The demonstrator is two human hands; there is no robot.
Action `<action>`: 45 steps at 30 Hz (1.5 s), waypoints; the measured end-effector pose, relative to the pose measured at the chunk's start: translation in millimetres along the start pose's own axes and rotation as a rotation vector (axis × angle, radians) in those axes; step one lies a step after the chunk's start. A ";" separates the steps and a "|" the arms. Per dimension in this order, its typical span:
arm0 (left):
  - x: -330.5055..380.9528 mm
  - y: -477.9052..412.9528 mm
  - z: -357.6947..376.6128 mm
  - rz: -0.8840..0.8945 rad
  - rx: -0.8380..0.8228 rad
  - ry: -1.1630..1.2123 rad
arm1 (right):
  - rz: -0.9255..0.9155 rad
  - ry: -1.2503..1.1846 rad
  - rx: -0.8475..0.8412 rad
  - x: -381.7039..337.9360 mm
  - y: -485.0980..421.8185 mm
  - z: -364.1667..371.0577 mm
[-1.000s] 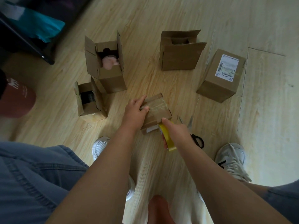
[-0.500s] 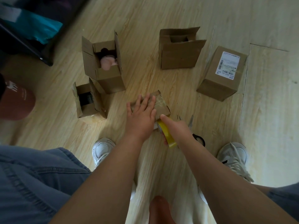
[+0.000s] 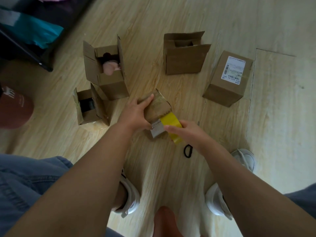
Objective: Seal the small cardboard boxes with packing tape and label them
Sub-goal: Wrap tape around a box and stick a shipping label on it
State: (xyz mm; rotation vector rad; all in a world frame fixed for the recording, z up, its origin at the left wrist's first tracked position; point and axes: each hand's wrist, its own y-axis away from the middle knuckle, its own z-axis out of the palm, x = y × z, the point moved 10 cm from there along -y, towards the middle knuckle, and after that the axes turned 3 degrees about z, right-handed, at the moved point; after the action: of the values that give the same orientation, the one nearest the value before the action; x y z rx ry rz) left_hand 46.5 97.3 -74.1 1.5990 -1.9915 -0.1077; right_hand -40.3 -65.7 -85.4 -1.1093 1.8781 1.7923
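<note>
A small closed cardboard box lies on the wooden floor in front of me, with a white label on its near end. My left hand grips its left side, fingers curled over the top. My right hand holds a yellow roll of packing tape against the box's near right corner. Black-handled scissors lie on the floor under my right wrist, mostly hidden.
Three open boxes stand around: one with a pink thing inside, a smaller one at the left, one at the back. A sealed, labelled box stands at the right. My white shoes flank the work spot. Dark furniture lies far left.
My left hand went from pressing flat on the box's top to gripping its left side. The box has tilted, and the tape roll has come up against its near corner.
</note>
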 end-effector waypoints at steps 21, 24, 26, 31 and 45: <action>-50.8 -24.6 70.3 -0.196 0.039 0.485 | -0.092 0.241 0.089 -69.4 -61.3 -1.5; -31.6 -20.4 62.1 -0.098 0.202 0.352 | -0.054 0.240 0.091 -65.5 -75.1 1.8; -20.2 -12.4 63.6 -0.055 0.266 0.146 | -0.052 0.230 0.099 -65.9 -80.8 2.1; -4.8 11.7 102.7 0.064 0.161 -0.017 | -0.075 0.210 0.134 -70.2 -87.1 1.6; -8.9 14.4 112.6 -0.094 -0.034 -0.210 | 0.071 0.240 0.162 -41.0 -53.8 -18.4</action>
State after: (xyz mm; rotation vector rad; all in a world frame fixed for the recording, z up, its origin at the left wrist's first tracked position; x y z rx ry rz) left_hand -18.8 77.4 -165.2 1.7199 -2.0568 -0.3582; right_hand 29.5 -65.8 -91.6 -1.2592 2.1820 1.5668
